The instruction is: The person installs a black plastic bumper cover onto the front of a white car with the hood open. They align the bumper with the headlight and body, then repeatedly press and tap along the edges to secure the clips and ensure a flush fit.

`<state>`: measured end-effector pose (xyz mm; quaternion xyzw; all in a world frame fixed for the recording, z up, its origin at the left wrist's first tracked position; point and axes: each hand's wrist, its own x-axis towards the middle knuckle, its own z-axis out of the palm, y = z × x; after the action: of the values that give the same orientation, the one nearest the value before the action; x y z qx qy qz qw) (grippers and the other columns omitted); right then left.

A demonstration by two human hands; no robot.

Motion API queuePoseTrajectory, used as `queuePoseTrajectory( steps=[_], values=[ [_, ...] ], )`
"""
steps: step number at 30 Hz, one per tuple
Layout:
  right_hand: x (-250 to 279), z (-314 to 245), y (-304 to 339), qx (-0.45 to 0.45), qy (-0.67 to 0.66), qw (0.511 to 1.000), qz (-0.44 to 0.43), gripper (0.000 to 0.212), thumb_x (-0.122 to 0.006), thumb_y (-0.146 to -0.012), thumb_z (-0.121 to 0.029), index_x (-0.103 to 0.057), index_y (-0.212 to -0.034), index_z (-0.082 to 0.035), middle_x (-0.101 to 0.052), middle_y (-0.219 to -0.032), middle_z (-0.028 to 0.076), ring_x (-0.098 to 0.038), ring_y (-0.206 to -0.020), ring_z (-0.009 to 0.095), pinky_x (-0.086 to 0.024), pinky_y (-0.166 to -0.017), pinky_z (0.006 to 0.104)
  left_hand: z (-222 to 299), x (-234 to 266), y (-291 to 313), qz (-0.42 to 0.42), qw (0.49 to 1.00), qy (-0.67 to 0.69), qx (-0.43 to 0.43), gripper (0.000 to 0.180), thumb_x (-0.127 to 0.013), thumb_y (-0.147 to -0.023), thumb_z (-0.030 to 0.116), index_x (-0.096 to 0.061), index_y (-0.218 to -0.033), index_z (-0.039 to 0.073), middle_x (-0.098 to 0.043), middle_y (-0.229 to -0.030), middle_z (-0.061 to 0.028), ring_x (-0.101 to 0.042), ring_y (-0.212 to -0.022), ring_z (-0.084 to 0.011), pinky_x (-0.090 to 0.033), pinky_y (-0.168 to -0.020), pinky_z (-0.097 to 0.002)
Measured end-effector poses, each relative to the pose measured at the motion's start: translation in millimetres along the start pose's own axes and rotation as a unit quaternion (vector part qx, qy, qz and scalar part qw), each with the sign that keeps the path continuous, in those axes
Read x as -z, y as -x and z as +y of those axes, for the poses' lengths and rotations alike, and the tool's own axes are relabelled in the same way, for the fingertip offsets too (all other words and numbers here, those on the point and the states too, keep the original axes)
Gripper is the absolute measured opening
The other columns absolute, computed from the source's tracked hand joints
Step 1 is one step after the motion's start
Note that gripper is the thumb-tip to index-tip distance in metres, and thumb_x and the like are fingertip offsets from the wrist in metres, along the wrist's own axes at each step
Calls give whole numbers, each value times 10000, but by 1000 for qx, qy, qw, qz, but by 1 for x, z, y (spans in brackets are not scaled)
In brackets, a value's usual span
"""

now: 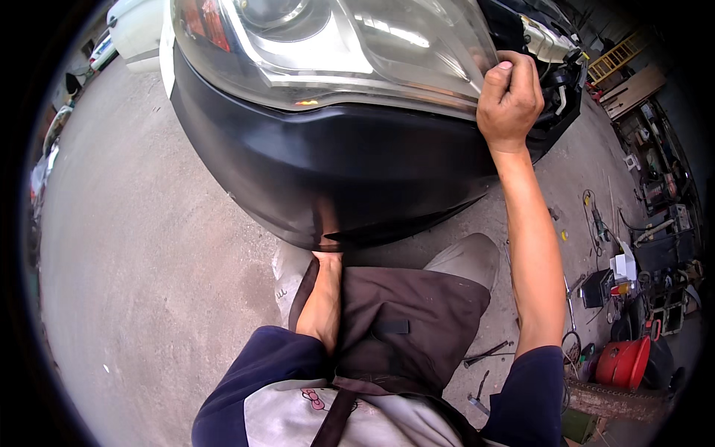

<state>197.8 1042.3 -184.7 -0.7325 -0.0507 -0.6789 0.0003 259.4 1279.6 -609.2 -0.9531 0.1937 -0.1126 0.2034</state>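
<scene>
**A:** So how's this one set up? Starting close in: the left hand goes down under the lower edge of the black bumper, right in front of the knees. The fingers are hidden behind the bumper lip, so can't tell if they're curled on anything or just pressing.

**B:** Yeah, only the forearm shows there. The right hand is the clear one: fingers closed in a fist around the outer edge of the headlight, thumb on top, right where the lens meets the bumper corner.

**A:** My guess is they're seating or tugging that corner. To do it well I'd say keep the lower hand supporting the bumper so it doesn't sag, and pull or push at the lamp edge evenly, not twisting. That plastic lens looks like it'd scratch or crack if levered.

**B:** Agreed. Containers? Off to the right on the concrete floor there's a red bucket, tipped on its side I think; can't see anything in it. Loose tools lie near it, clutter further back.

**A:** And a white car way off top left.
</scene>
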Motion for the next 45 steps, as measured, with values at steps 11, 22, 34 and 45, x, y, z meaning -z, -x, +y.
queuePoseTrajectory(
  steps=[11, 22, 34, 45],
  values=[
    [1, -6, -2, -27, -33, 999, -19, 112, -530, -887, -111, -601, -842, -36, -605, -809, 99, -601, -717, 322, -474, -634, 414, 7, -5, 6, 19, 982, 183, 49, 656, -301, -1021, 407, -170, -1558, 55, -177, -1627, -112, -175, -1496, -268, -135, -1237, -398],
    [-1, 1, -2, 3, -40, 999, 36, 63, -613, -838, -128, -606, -814, -70, -600, -779, 59, -627, -723, 274, -507, -590, 404, 7, -16, 14, 24, 986, 166, 23, 690, -308, -1007, 471, -204, -1553, 63, -207, -1619, -118, -204, -1488, -274, -162, -1230, -400],
    [22, -81, 26, 273, -428, 857, -90, 187, -640, -764, -120, -481, -670, -90, -450, -552, 10, -522, -505, 174, -398, -441, 301, 16, -41, 11, 14, 983, 181, 11, 703, -365, -965, 524, -307, -1525, 104, -275, -1601, -102, -251, -1474, -272, -195, -1219, -429],
    [39, -125, 10, 291, -425, 856, -43, 253, -664, -762, -246, -501, -605, -133, -552, -537, 0, -576, -484, 175, -443, -419, 328, 24, -66, 2, 63, 968, 241, 4, 693, -292, -966, 576, -362, -1502, 141, -354, -1557, -79, -337, -1417, -295, -212, -1200, -473]
  ],
)
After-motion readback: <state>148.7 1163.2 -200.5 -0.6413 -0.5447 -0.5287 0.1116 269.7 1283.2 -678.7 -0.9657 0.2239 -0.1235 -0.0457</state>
